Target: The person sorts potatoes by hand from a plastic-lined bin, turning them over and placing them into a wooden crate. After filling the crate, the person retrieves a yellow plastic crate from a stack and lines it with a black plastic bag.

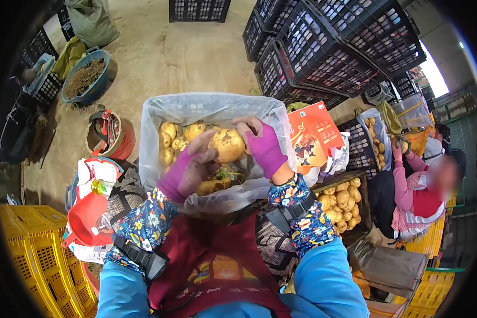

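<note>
A large potato [227, 146] with dirt on its skin is held between my two hands, above a crate lined with clear plastic [164, 108]. My left hand [192, 161], in a purple fingerless glove, closes on its left side. On its upper right side, the fingers of my right hand [261, 142], gloved the same way, are curled against it. Below, several other potatoes [195, 130] lie in the crate, with some green and brown plant scraps [233, 174] among them.
Black crates [323, 47] are stacked at the back right. A crate of potatoes [342, 204] stands by my right arm, and a co-worker [416, 196] sits beyond it. On the left are a red bucket [123, 139], a red scoop [90, 220] and yellow crates [42, 254].
</note>
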A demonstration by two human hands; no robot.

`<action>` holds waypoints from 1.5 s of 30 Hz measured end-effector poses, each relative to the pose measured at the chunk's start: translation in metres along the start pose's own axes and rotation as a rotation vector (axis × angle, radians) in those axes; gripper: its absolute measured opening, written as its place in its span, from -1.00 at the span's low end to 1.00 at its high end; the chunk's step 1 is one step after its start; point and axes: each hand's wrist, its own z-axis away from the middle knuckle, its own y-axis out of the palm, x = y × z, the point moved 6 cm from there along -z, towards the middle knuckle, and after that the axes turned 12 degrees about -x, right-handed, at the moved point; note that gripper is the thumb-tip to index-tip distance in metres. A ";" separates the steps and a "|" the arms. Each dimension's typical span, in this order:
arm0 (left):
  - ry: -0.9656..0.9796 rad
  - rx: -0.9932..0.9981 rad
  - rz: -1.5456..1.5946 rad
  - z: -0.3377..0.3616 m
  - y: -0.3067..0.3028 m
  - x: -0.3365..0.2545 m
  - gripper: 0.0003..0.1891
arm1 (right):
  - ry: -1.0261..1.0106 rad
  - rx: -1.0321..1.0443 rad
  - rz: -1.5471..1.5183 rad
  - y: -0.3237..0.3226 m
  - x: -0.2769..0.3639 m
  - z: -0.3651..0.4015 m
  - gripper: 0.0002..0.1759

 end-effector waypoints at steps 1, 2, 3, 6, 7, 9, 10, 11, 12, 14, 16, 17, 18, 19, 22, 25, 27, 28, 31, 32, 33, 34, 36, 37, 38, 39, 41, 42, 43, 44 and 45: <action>0.004 0.005 -0.006 -0.001 0.001 0.000 -0.37 | 0.014 0.005 -0.028 0.001 -0.003 -0.002 -0.72; 0.006 0.014 -0.035 -0.001 0.002 -0.002 -0.38 | 0.030 0.010 -0.058 0.001 -0.007 -0.003 -0.72; 0.006 0.024 -0.065 0.000 0.005 -0.006 -0.39 | 0.048 0.014 -0.087 0.002 -0.010 -0.004 -0.71; 0.086 0.034 -0.183 0.001 0.011 -0.016 -0.40 | 0.394 -0.013 0.099 -0.013 -0.021 -0.010 -0.69; 0.130 0.030 -0.227 0.001 0.012 -0.020 -0.41 | 0.424 0.045 0.040 -0.013 -0.031 -0.012 -0.67; 0.253 0.006 -0.204 0.002 0.014 -0.029 -0.44 | 0.384 0.174 -0.061 -0.007 -0.049 -0.018 -0.61; 0.315 -0.009 -0.194 0.002 0.012 -0.034 -0.46 | 0.319 0.239 -0.108 -0.001 -0.049 -0.019 -0.57; 0.373 -0.010 -0.268 -0.001 0.004 -0.033 -0.47 | 0.168 0.300 -0.144 0.009 -0.039 -0.008 -0.53; 0.426 -0.010 -0.345 -0.006 -0.006 -0.030 -0.49 | 0.133 0.332 -0.144 0.016 -0.027 0.000 -0.46; 0.552 -0.021 -0.604 -0.009 -0.014 -0.033 -0.50 | 0.050 0.358 -0.127 0.025 -0.008 0.008 -0.38; 0.700 -0.046 -0.963 -0.006 -0.009 -0.042 -0.49 | -0.048 0.347 -0.085 0.030 0.002 0.007 -0.38; 0.456 -0.046 -0.623 -0.008 -0.010 -0.037 -0.49 | -0.168 0.306 0.050 0.030 0.013 0.007 -0.39; 0.211 -0.043 -0.281 -0.006 -0.007 -0.027 -0.49 | -0.285 0.263 0.186 0.030 0.027 0.010 -0.41; -0.036 -0.037 0.064 -0.004 -0.004 -0.014 -0.48 | -0.399 0.219 0.323 0.030 0.036 0.012 -0.42; -0.042 0.014 0.138 -0.017 -0.018 -0.005 -0.45 | -0.231 0.277 0.013 0.027 0.037 0.014 -0.47; 0.163 -0.051 -0.055 0.004 0.006 -0.038 -0.41 | 0.134 -0.084 -0.280 -0.008 -0.020 -0.020 -0.55; 0.285 -0.078 -0.228 0.001 0.002 -0.041 -0.34 | 0.313 -0.052 -0.266 -0.011 -0.026 -0.016 -0.55; 0.348 -0.095 -0.314 -0.002 -0.002 -0.043 -0.30 | 0.311 -0.013 -0.266 -0.007 -0.023 -0.013 -0.52; 0.636 -0.060 -0.747 -0.003 -0.007 -0.048 -0.39 | 0.242 0.114 -0.320 0.013 -0.011 -0.002 -0.43; 0.700 -0.036 -0.771 0.000 -0.004 -0.050 -0.42 | 0.179 0.160 -0.376 0.022 -0.006 0.002 -0.40; 0.711 0.007 -0.618 0.006 0.004 -0.052 -0.45 | 0.154 0.213 -0.369 0.028 -0.006 0.005 -0.37; 0.804 0.039 -0.609 0.008 0.006 -0.054 -0.48 | 0.129 0.265 -0.361 0.034 -0.006 0.007 -0.35; 1.076 0.092 -0.732 0.009 0.002 -0.056 -0.54 | 0.087 0.314 -0.279 0.038 -0.007 0.006 -0.32; 1.254 0.114 -0.867 0.010 -0.001 -0.053 -0.57 | 0.073 0.310 -0.206 0.039 -0.008 0.005 -0.32; 1.194 0.072 -0.888 0.006 -0.004 -0.051 -0.59 | 0.060 0.305 -0.135 0.039 -0.009 0.005 -0.32; 1.133 0.032 -0.907 0.003 -0.006 -0.049 -0.62 | 0.077 0.294 -0.172 0.040 -0.008 0.006 -0.34; 0.972 -0.013 -0.761 -0.001 -0.010 -0.047 -0.65 | 0.110 0.271 -0.243 0.039 -0.002 0.006 -0.37; 0.869 -0.017 -0.598 -0.001 -0.009 -0.046 -0.66 | 0.212 0.275 -0.321 0.038 -0.002 0.008 -0.39; 0.752 -0.022 -0.451 -0.003 -0.008 -0.044 -0.66 | 0.314 0.277 -0.399 0.037 -0.002 0.009 -0.42; 0.643 -0.036 -0.296 -0.005 -0.008 -0.043 -0.67 | 0.415 0.278 -0.476 0.036 -0.005 0.010 -0.44; 0.521 -0.052 -0.157 -0.007 -0.009 -0.041 -0.66 | 0.442 0.263 -0.477 0.036 -0.007 0.010 -0.45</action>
